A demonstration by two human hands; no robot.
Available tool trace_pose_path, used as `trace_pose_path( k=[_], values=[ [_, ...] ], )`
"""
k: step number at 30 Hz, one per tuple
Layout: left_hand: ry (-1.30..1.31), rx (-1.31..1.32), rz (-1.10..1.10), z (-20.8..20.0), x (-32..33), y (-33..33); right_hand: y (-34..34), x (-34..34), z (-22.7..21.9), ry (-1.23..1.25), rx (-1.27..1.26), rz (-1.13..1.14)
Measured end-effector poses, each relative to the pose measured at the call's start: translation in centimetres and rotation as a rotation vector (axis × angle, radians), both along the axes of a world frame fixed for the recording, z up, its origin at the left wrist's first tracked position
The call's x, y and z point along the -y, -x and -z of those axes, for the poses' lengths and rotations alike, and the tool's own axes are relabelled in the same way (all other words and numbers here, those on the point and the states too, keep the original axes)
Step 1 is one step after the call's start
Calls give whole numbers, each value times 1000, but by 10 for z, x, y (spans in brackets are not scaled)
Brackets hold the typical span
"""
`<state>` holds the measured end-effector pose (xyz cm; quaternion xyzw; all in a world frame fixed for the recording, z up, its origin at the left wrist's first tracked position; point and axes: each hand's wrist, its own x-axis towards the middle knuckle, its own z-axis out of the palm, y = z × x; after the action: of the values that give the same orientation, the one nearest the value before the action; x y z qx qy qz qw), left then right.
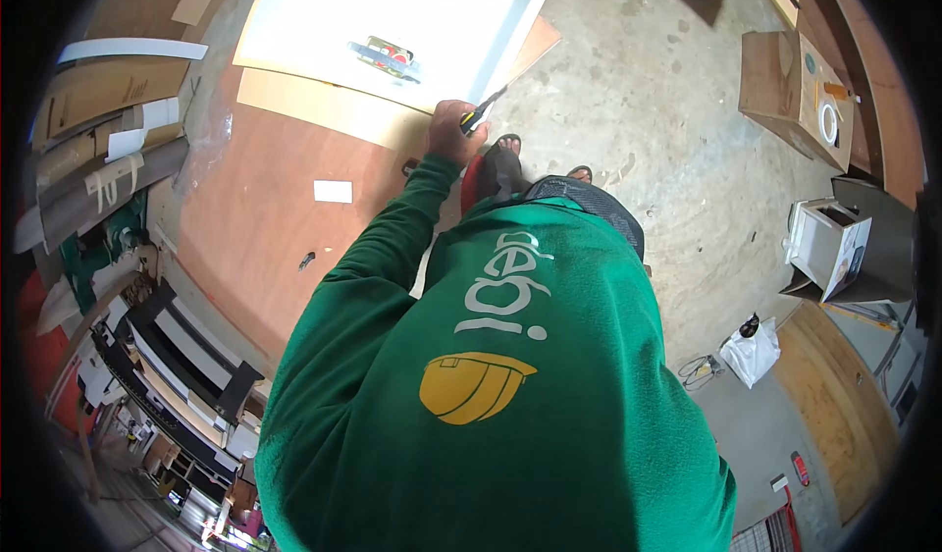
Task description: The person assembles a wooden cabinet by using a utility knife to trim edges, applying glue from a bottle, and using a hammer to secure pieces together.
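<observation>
My left hand (454, 132) is closed around a hand tool (473, 118) with a black-and-yellow handle. A thin dark shaft or blade points away from me to the right; its exact kind I cannot make out. The hand is at the near right corner of a white panel (324, 22) with pale wood edges, and the tool's tip is beside the panel's right side. On the panel lies a small flat item (388, 58) in red, black and clear, blurred by glare. My right hand is out of sight; only the right sleeve (687, 434) shows.
A reddish-brown board (255, 189) lies on the concrete floor (687, 110), bearing a small white rectangle (333, 191). Cardboard (118, 91) is stacked at left. At right are a cardboard box (770, 81), a white box (829, 248) and a white plastic bag (752, 354).
</observation>
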<state>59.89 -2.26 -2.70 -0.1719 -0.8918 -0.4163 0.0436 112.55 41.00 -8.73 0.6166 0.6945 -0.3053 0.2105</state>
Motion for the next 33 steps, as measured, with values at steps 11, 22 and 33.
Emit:
trace_pose_path(
  k=[11,22,33],
  values=[
    [130,280,9,-29,18,-8,86,-30,-54,17,-264,-25],
    [-28,174,-67,-53,23,-18,106,-66,9,89,-2,-272],
    [-114,51,-44,-109,-83,41,248,-33,-82,178,-286,212]
  ],
)
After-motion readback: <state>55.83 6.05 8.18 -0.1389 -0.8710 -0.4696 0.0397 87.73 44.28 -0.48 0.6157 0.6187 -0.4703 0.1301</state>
